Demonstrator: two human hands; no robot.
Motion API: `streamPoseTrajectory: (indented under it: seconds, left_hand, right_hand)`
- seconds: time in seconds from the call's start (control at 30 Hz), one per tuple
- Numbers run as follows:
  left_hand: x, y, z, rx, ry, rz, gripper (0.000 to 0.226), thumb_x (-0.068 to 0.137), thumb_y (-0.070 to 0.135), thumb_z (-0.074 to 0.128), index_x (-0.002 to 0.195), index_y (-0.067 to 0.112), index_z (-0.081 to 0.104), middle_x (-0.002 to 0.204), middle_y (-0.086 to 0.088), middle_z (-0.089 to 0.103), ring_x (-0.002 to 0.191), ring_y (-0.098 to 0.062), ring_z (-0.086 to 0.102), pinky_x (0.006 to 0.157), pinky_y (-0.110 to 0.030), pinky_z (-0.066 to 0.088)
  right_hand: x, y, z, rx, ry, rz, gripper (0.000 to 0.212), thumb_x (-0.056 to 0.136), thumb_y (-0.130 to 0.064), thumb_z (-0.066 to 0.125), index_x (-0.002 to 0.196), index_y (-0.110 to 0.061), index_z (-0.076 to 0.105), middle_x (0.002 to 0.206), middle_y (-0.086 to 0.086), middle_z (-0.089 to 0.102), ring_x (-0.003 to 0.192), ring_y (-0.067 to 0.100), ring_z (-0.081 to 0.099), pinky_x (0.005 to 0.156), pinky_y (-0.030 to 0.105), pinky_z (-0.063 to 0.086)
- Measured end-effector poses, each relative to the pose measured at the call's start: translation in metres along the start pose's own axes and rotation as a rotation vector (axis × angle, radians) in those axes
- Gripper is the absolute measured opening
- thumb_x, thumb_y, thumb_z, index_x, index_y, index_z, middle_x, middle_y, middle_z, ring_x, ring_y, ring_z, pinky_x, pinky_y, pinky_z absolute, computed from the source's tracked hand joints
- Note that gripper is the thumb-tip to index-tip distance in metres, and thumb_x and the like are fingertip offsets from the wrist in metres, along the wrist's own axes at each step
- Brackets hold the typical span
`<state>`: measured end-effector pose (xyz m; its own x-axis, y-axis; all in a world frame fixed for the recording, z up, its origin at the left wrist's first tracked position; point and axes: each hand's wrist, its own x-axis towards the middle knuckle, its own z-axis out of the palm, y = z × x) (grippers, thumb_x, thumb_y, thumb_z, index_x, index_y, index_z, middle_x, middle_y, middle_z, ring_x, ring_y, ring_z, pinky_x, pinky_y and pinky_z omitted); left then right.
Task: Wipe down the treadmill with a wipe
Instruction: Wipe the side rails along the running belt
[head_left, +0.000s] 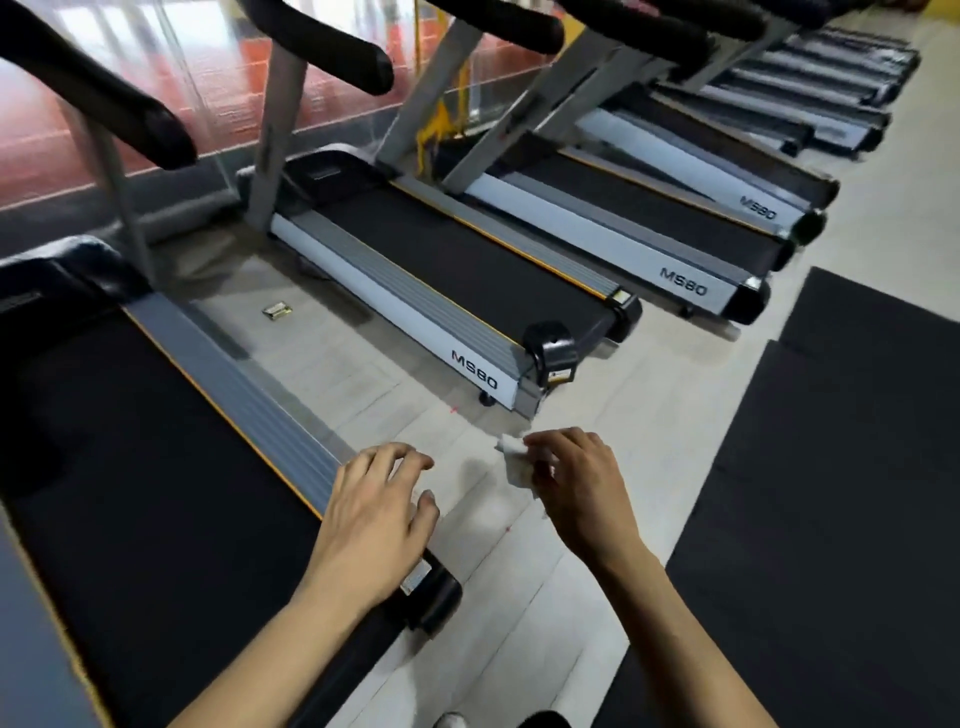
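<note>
The treadmill (156, 441) fills the left, its dark belt and grey side rail (249, 400) running toward the person; nothing shows which parts are already wiped. At the rail's near end the left hand (371, 525) hovers over or rests on it, I cannot tell which, fingers spread, holding nothing. Right of the rail, above the floor, the right hand (582, 488) pinches a crumpled white wipe (517, 462), not touching the treadmill. By my judgement most wiping remains.
</note>
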<state>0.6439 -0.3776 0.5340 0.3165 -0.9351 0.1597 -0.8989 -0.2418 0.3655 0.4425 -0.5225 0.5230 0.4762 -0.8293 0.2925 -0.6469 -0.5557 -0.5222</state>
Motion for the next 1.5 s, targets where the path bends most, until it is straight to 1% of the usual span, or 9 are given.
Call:
streamPoseTrajectory:
  seconds: [0.13, 0.33, 0.57, 0.67, 0.97, 1.17, 1.33, 1.43, 1.5]
  left_hand:
    - [0.04, 0.001, 0.011, 0.031, 0.04, -0.117, 0.033, 0.098, 0.036, 0.048, 0.128, 0.028, 0.06, 0.127, 0.012, 0.054, 0.122, -0.017, 0.048, 0.104, -0.034, 0.038]
    - [0.115, 0.015, 0.036, 0.084, 0.133, -0.325, 0.03, 0.097, 0.034, 0.054, 0.124, 0.026, 0.062, 0.124, 0.01, 0.056, 0.118, -0.019, 0.049, 0.101, -0.036, 0.04]
    - [0.177, 0.046, 0.058, 0.118, 0.247, -0.61, 0.04, 0.092, 0.043, 0.038, 0.119, 0.029, 0.063, 0.12, 0.012, 0.057, 0.116, -0.018, 0.052, 0.097, -0.035, 0.044]
    - [0.194, 0.043, 0.058, 0.159, 0.276, -0.732, 0.04, 0.092, 0.043, 0.037, 0.119, 0.03, 0.063, 0.121, 0.012, 0.056, 0.117, -0.018, 0.053, 0.096, -0.036, 0.044]
    - [0.288, -0.026, 0.037, 0.207, 0.369, -0.927, 0.041, 0.09, 0.04, 0.036, 0.117, 0.027, 0.064, 0.119, 0.009, 0.059, 0.115, -0.021, 0.054, 0.097, -0.038, 0.046]
    - [0.346, -0.075, 0.019, 0.226, 0.409, -0.989, 0.04, 0.091, 0.041, 0.038, 0.119, 0.028, 0.062, 0.122, 0.01, 0.057, 0.117, -0.018, 0.051, 0.101, -0.035, 0.04]
    - [0.382, -0.116, 0.018, 0.262, 0.504, -1.102, 0.038, 0.09, 0.038, 0.043, 0.114, 0.022, 0.067, 0.117, 0.005, 0.06, 0.11, -0.023, 0.056, 0.093, -0.042, 0.047]
    - [0.404, -0.139, 0.025, 0.297, 0.568, -1.185, 0.034, 0.087, 0.035, 0.047, 0.111, 0.02, 0.067, 0.116, 0.002, 0.062, 0.109, -0.026, 0.057, 0.094, -0.041, 0.044]
    - [0.416, -0.15, 0.032, 0.319, 0.6, -1.259, 0.031, 0.086, 0.034, 0.049, 0.109, 0.021, 0.066, 0.114, 0.0, 0.062, 0.108, -0.028, 0.057, 0.093, -0.039, 0.039]
  right_hand:
    - [0.065, 0.02, 0.022, 0.071, -0.049, -0.074, 0.03, 0.08, -0.008, 0.072, 0.105, -0.024, 0.074, 0.101, -0.009, 0.067, 0.095, 0.018, 0.055, 0.083, 0.029, 0.041]
    - [0.178, 0.057, 0.044, 0.123, -0.236, -0.322, 0.031, 0.088, -0.021, 0.052, 0.112, -0.026, 0.07, 0.107, -0.01, 0.066, 0.095, 0.021, 0.058, 0.086, 0.042, 0.048]
    - [0.294, 0.075, 0.071, 0.223, -0.49, -0.477, 0.033, 0.091, -0.013, 0.06, 0.118, -0.031, 0.068, 0.11, -0.018, 0.061, 0.104, 0.009, 0.05, 0.088, 0.027, 0.042]
    - [0.331, 0.06, 0.087, 0.262, -0.562, -0.57, 0.035, 0.091, -0.012, 0.06, 0.118, -0.033, 0.068, 0.11, -0.022, 0.059, 0.101, 0.002, 0.047, 0.088, 0.022, 0.037]
    - [0.456, -0.012, 0.167, 0.287, -0.675, -0.779, 0.036, 0.087, -0.01, 0.062, 0.117, -0.029, 0.069, 0.115, -0.017, 0.061, 0.106, 0.008, 0.05, 0.092, 0.027, 0.041]
    - [0.526, -0.047, 0.212, 0.309, -0.734, -0.829, 0.034, 0.089, -0.012, 0.061, 0.115, -0.033, 0.069, 0.104, -0.025, 0.055, 0.097, 0.001, 0.044, 0.087, 0.005, 0.031]
    - [0.57, -0.091, 0.265, 0.322, -0.844, -0.975, 0.031, 0.093, -0.016, 0.058, 0.117, -0.031, 0.068, 0.111, -0.016, 0.06, 0.103, 0.004, 0.046, 0.091, 0.021, 0.037]
    - [0.595, -0.116, 0.3, 0.354, -0.882, -1.087, 0.028, 0.093, -0.016, 0.06, 0.116, -0.028, 0.069, 0.109, -0.014, 0.062, 0.101, 0.007, 0.048, 0.089, 0.02, 0.034]
    - [0.609, -0.128, 0.325, 0.377, -0.935, -1.159, 0.028, 0.091, -0.013, 0.061, 0.114, -0.027, 0.069, 0.107, -0.014, 0.061, 0.1, 0.009, 0.049, 0.088, 0.012, 0.031]
